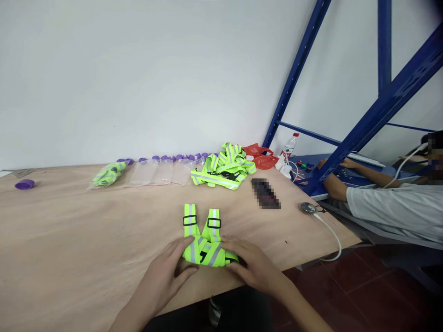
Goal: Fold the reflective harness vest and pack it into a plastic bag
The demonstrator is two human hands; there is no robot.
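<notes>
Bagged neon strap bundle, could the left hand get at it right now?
Likely yes: no object blocks the tabletop between the left hand and the bagged bundle, though the hand would probably have to leave the folded straps and stretch forward.

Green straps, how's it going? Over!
Left hand, right hand touching their sides. Green straps folded, two buckled lengths pointing away. Dark blurred object off right, not blocking.

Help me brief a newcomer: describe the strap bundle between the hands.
Find the wooden table and its near edge. Between left hand and right hand lies the neon strap bundle. Its two buckled straps point away, unlike the tangled pile near the wall.
</notes>
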